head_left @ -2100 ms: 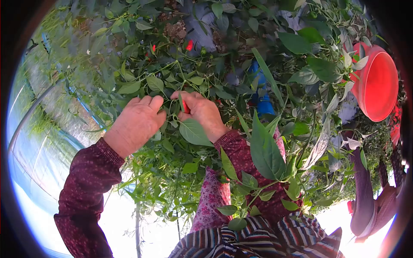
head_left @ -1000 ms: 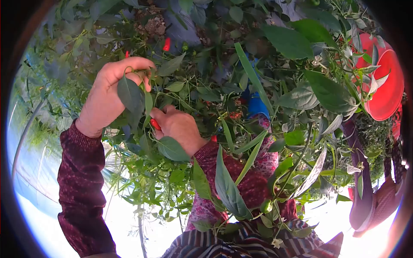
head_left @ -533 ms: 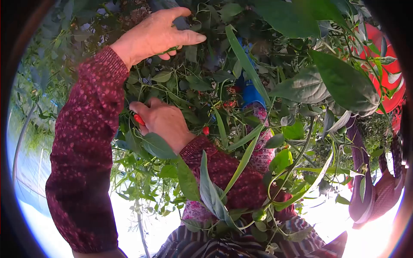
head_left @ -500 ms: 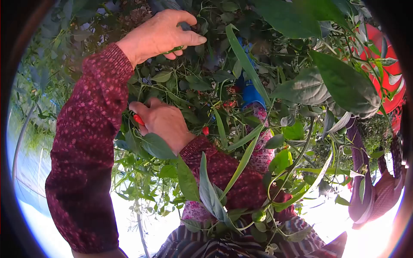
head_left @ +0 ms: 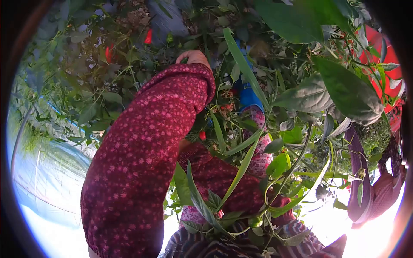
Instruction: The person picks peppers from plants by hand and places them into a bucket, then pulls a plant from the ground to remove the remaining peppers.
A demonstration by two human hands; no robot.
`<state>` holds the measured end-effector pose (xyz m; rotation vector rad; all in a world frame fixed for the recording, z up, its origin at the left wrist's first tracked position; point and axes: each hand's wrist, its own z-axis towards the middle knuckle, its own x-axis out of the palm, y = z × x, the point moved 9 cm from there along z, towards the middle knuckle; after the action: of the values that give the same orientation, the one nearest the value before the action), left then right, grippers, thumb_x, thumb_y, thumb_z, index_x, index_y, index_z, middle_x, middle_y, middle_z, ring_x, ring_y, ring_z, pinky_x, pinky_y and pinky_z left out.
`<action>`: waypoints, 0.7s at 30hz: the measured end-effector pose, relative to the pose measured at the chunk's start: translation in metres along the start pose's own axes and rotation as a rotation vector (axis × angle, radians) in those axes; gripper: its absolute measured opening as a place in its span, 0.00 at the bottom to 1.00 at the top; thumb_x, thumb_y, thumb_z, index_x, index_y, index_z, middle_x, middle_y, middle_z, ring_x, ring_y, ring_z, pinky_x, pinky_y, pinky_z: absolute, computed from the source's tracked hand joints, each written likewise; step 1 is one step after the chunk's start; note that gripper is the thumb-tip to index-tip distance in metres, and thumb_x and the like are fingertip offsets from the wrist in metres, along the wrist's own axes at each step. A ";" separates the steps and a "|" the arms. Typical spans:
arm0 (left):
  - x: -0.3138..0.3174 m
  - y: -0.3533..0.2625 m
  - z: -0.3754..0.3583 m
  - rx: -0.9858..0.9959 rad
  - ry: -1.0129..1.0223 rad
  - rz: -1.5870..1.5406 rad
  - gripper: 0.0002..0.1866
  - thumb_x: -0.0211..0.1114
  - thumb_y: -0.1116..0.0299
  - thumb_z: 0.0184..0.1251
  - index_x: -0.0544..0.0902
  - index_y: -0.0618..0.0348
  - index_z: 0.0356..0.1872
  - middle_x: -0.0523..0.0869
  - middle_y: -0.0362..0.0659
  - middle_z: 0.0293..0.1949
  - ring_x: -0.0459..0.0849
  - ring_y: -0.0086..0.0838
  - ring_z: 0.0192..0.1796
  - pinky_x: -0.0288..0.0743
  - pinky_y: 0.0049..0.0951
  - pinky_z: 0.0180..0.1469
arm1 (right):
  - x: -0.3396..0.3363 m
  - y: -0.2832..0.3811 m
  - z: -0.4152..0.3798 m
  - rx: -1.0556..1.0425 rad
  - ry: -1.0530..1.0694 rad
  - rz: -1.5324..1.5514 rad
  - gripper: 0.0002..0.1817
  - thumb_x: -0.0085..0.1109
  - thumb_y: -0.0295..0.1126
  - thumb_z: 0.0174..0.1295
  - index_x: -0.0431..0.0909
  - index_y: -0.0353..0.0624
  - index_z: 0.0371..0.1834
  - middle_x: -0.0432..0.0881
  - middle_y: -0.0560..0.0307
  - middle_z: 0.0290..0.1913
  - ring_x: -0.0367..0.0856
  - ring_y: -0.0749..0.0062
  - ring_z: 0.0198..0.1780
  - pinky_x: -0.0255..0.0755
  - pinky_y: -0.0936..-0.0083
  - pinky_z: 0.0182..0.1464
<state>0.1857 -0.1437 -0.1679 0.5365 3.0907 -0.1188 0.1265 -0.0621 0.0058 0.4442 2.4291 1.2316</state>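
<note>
A person's left hand [head_left: 194,57] is reaching deep into a chili plant [head_left: 301,94], only the back of the wrist showing past a maroon patterned sleeve [head_left: 146,146]. Whether the fingers are closing on anything cannot be told, since foliage is covering them. The right hand is lying hidden behind that sleeve, its grip likewise unreadable. 2 ripe red chilies [head_left: 148,37] are hanging at 10 o'clock from the left hand, near but not touching it; a smaller red one [head_left: 202,135] is hanging at 6 o'clock. Working blind, the fingers are risking snapping a stem or dropping fruit into the leaves. A red bucket [head_left: 380,47], at 3 o'clock, is being cut off by the frame edge.
</note>
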 end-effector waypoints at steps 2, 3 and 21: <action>0.022 -0.002 0.000 0.058 0.142 0.182 0.12 0.67 0.65 0.52 0.86 0.58 0.37 0.86 0.43 0.34 0.83 0.42 0.30 0.78 0.50 0.25 | 0.000 0.003 0.002 -0.010 0.000 -0.002 0.20 0.61 0.34 0.48 0.75 0.43 0.47 0.77 0.45 0.38 0.81 0.53 0.35 0.75 0.60 0.38; 0.017 0.003 -0.008 0.038 0.138 0.184 0.12 0.67 0.65 0.52 0.86 0.58 0.37 0.86 0.43 0.34 0.83 0.42 0.30 0.78 0.50 0.25 | -0.001 0.003 0.003 -0.013 0.000 -0.005 0.20 0.61 0.34 0.49 0.75 0.43 0.47 0.77 0.45 0.38 0.81 0.53 0.35 0.75 0.60 0.38; -0.038 -0.040 -0.173 0.656 -0.591 -0.450 0.13 0.56 0.69 0.57 0.76 0.65 0.41 0.83 0.47 0.28 0.84 0.39 0.35 0.78 0.37 0.36 | 0.016 -0.004 0.002 -0.042 -0.042 0.014 0.19 0.61 0.36 0.51 0.76 0.41 0.46 0.77 0.43 0.44 0.81 0.51 0.36 0.75 0.58 0.40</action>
<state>0.2102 -0.1813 0.0085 -0.2012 2.4657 -1.0850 0.1126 -0.0558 -0.0013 0.4706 2.3649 1.2637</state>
